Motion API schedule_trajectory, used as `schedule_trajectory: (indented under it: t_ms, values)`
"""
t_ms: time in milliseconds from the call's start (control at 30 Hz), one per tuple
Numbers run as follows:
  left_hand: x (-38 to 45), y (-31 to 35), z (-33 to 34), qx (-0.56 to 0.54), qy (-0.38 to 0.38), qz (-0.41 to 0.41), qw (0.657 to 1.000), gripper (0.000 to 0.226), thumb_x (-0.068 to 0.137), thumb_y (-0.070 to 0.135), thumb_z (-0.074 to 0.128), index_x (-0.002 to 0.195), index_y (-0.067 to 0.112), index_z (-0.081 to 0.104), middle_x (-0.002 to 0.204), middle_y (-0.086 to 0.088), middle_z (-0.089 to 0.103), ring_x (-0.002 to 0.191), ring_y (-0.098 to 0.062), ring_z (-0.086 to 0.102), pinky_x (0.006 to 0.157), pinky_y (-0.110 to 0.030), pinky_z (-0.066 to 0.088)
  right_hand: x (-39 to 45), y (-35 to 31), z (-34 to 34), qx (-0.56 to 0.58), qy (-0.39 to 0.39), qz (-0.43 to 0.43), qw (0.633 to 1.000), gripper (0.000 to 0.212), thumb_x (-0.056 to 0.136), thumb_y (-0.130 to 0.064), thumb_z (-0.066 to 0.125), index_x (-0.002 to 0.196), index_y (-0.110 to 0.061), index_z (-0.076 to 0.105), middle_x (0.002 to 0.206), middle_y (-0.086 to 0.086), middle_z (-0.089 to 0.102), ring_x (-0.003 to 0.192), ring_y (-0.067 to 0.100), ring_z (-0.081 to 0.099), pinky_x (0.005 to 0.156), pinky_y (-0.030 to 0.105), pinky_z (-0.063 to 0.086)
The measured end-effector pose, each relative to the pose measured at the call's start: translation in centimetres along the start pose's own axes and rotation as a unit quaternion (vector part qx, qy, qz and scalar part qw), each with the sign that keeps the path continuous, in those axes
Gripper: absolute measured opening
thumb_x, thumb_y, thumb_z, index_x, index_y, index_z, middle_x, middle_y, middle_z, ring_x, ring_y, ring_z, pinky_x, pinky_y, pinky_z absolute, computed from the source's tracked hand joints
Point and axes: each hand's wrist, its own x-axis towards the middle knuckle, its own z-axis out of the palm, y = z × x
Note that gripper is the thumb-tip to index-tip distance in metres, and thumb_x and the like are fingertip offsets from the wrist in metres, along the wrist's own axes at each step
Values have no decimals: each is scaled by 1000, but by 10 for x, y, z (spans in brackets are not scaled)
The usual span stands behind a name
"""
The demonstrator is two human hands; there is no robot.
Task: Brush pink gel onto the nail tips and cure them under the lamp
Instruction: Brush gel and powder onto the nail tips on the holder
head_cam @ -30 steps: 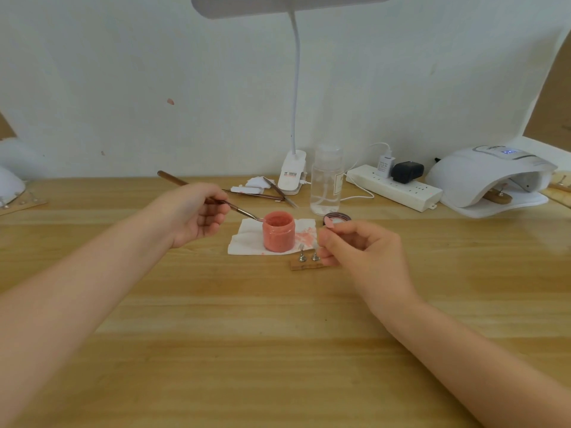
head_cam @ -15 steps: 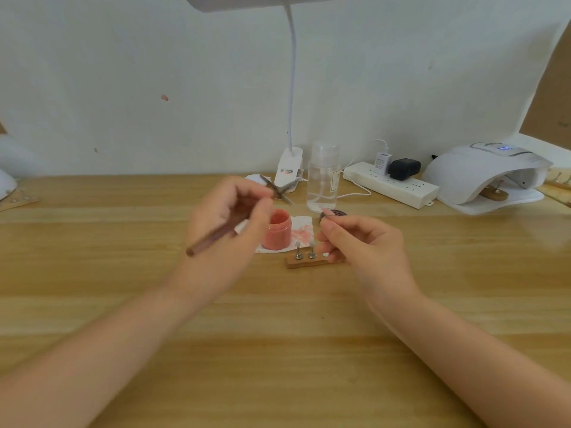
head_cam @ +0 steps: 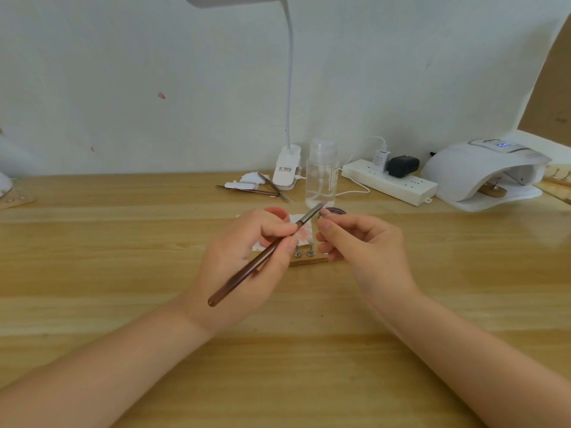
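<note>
The left hand (head_cam: pixel 244 257) pinches a brown-handled gel brush (head_cam: pixel 265 254) between thumb and fingertips, bristles aimed at a nail tip (head_cam: pixel 324 213) that the right hand (head_cam: pixel 364 242) seems to hold between curled fingers; it is too small to be sure. A shaky stroke could smear gel onto the skin or knock the tip loose. Below, 2 metal pegs stand on a wooden holder (head_cam: pixel 309 259). The curing lamp (head_cam: pixel 485 174) sits far right on the wooden table (head_cam: pixel 123 273), against a white wall.
</note>
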Motion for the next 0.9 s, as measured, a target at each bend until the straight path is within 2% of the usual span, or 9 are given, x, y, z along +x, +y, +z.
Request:
schedule_trajectory:
  t_ms: [67,133,267,333,433,567,733,800,900]
  values:
    - [1,1,3,-5,22,36,999,13,90,24,56,101,29,58,98,4,67,110,-14,62,88,-27,50,0,0,0,-1,0,-4,1000,15,80,-4,70,72,-17,72,64,3,70,54,10,63,50,18,49]
    - [1,0,4,-6,17,40,999,16,89,21,56,102,29,58,99,3,67,111,-15,62,89,-26,49,-1,0,0,-1,0,-7,1000,16,80,-3,70,72,-17,72,62,2,70,54,10,62,49,17,49]
    - [0,-2,4,10,18,45,999,15,87,22,56,100,29,58,100,24,63,106,2,59,87,-11,43,0,1,-1,-5,-3,-12,1000,16,81,-3,70,72,-16,72,62,2,69,53,9,62,49,17,48]
    - [1,-1,4,11,19,48,999,13,87,22,55,98,29,58,98,28,61,103,7,57,86,-8,41,0,2,-1,-10,-5,-12,1000,15,81,-4,70,73,-16,72,62,1,70,53,9,63,49,18,49]
    - [-1,-1,2,-18,25,40,999,14,88,22,53,96,32,56,90,20,62,98,7,58,83,-10,41,1,4,-2,-13,1,-8,1000,11,81,-5,70,74,-14,72,67,3,71,53,9,63,49,18,49]
    - [1,-1,2,-32,37,20,999,17,89,27,55,96,43,56,98,25,63,97,4,61,80,-8,43,3,5,-3,-19,17,-6,1000,10,81,-6,71,76,-15,72,65,1,71,55,8,63,51,17,49]
    - [-1,0,5,-75,35,-39,996,17,87,38,58,97,52,58,106,1,68,95,-11,67,79,-19,50,2,6,-1,-19,11,-18,1000,13,81,-6,71,75,-18,72,63,-2,70,55,6,62,51,16,49]
    - [-2,1,6,-74,26,-52,996,15,87,39,57,95,51,59,102,3,69,99,-12,66,82,-22,50,2,6,-1,-15,11,-18,1000,13,81,-7,71,75,-19,72,63,-2,69,55,7,62,51,16,48]
    - [-2,5,4,-46,20,-35,998,11,87,34,54,89,44,59,87,13,67,95,-1,62,78,-13,45,2,7,-2,-17,15,-15,1000,12,81,-7,71,76,-18,72,64,-1,70,56,7,63,52,16,49]
